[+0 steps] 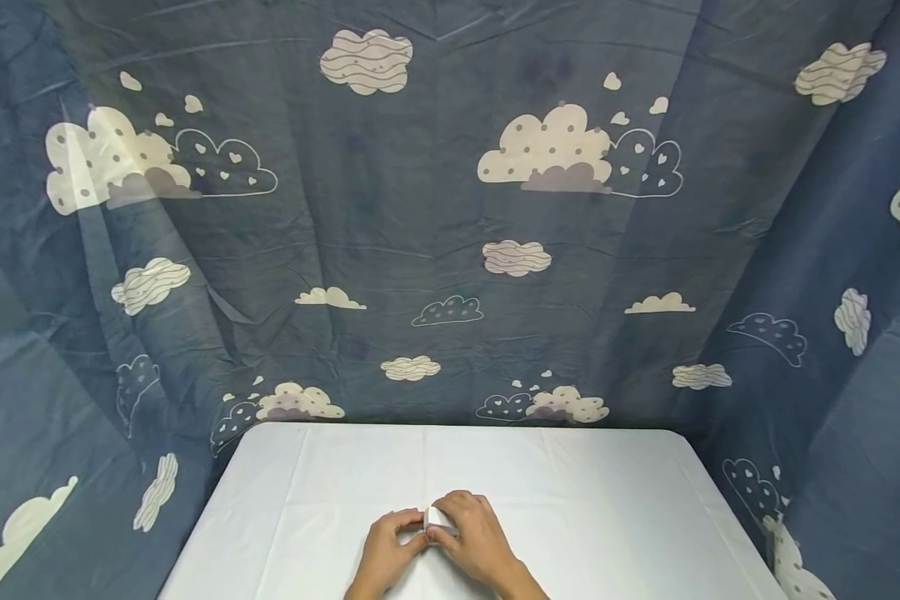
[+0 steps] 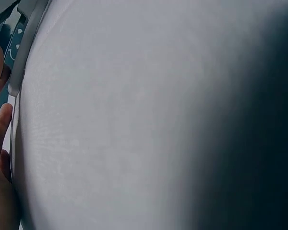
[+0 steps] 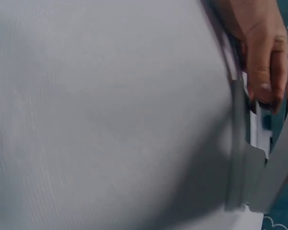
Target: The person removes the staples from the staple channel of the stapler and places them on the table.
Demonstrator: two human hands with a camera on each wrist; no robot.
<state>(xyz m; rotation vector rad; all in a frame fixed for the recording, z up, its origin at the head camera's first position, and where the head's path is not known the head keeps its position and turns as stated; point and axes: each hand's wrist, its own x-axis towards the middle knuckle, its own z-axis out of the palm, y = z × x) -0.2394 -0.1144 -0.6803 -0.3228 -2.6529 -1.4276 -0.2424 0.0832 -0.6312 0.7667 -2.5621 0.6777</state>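
In the head view a small white box (image 1: 437, 518) sits between both hands at the front middle of the table. My left hand (image 1: 386, 546) pinches its left end with thumb and fingers. From the right, my right hand (image 1: 476, 537) grips the box, fingers over the top and thumb on the near side. The right wrist view shows an angled white flap (image 3: 278, 167) of the box. Bent fingers (image 3: 264, 72) there reach down to its open end, beside a blurred pale and dark part I cannot make out. At the left wrist view's edge are fingers (image 2: 2, 124) and a box panel (image 2: 31, 38).
A white cloth covers the table (image 1: 607, 500), its far edge meeting a dark blue curtain (image 1: 420, 208) printed with clouds. More of that curtain hangs along both sides. The pale surface takes up most of both wrist views.
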